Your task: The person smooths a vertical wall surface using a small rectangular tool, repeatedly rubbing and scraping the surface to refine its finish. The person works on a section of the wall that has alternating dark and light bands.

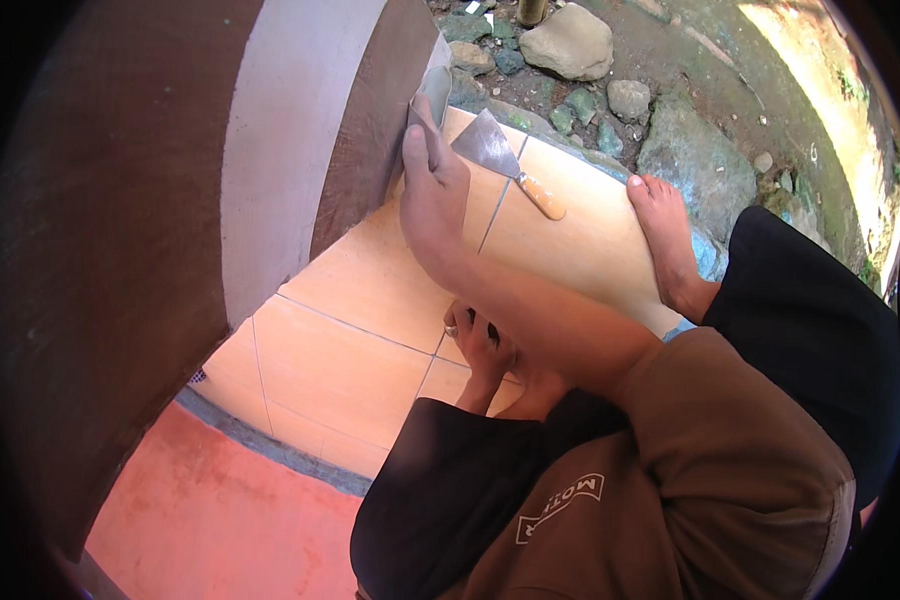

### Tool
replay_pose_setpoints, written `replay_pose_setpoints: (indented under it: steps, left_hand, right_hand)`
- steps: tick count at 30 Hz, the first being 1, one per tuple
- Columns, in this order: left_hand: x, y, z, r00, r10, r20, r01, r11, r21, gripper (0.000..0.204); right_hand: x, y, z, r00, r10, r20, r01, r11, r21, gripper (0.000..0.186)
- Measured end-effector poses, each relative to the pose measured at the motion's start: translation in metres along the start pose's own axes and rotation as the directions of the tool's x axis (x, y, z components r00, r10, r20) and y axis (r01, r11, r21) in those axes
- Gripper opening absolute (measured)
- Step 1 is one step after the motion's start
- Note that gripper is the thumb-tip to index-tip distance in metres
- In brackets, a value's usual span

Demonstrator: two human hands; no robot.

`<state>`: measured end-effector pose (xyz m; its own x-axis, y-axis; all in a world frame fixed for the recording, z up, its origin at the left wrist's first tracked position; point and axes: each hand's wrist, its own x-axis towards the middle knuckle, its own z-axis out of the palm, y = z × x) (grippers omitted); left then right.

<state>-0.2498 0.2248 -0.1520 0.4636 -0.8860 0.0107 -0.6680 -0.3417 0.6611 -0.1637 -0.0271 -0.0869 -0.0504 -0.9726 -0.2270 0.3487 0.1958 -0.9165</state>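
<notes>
My right hand (435,190) reaches up to the corner edge of a wall (355,150) painted brown and pale grey. Its fingers are closed around a bent grey sheet (425,118), which looks like sandpaper and is pressed to that edge. On the tiles just right of this hand lies a putty knife (490,148) with a triangular metal blade and a wooden handle. My left hand (482,345), wearing a ring, is curled low beside my bent leg, under the right forearm. Something dark shows at its fingers; I cannot make out what it is.
Orange tiles (355,365) form the step beneath me, with a red floor (230,500) below its grey edge. Beyond the tiles lie several rocks (567,42) and bare soil. My bare foot (662,225) rests at the right tile edge.
</notes>
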Motion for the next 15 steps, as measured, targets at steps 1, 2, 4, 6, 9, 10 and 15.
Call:
replay_pose_setpoints:
  steps: [1, 2, 4, 6, 9, 10, 15]
  left_hand:
    - [0.002, 0.001, 0.001, 1.0, -0.003, 0.014, 0.003, 1.0, -0.019, 0.021]
    - [0.002, 0.002, 0.001, 1.0, -0.007, 0.027, 0.008, 0.999, -0.035, 0.021]
    - [0.0, 0.004, 0.004, 0.999, -0.006, 0.04, 0.008, 0.998, -0.065, 0.02]
    - [0.007, 0.01, 0.011, 1.0, 0.009, 0.023, -0.007, 0.995, -0.099, 0.02]
    - [0.0, -0.001, 0.008, 1.0, -0.003, -0.018, 0.002, 0.999, -0.053, 0.018]
    - [-0.008, -0.014, 0.004, 1.0, 0.001, 0.001, -0.001, 1.0, -0.004, 0.018]
    - [0.004, 0.006, 0.002, 1.0, 0.006, 0.019, -0.005, 0.999, -0.05, 0.014]
  right_hand:
    - [-0.009, -0.004, -0.003, 0.999, 0.012, 0.033, -0.012, 1.0, -0.003, 0.053]
    - [0.002, -0.006, -0.006, 0.987, 0.161, 0.027, -0.16, 0.987, -0.02, 0.054]
    - [0.045, -0.045, -0.008, 0.901, 0.433, -0.004, -0.432, 0.9, -0.05, 0.059]
    - [0.062, -0.016, -0.015, 0.948, 0.303, -0.095, -0.309, 0.949, -0.056, 0.06]
    - [0.018, 0.003, -0.001, 0.991, 0.134, -0.009, -0.135, 0.99, -0.04, 0.062]
    - [-0.006, 0.005, 0.004, 0.991, 0.129, 0.042, -0.129, 0.992, -0.015, 0.062]
    - [0.022, -0.015, -0.017, 0.939, 0.327, 0.102, -0.313, 0.94, -0.133, 0.065]
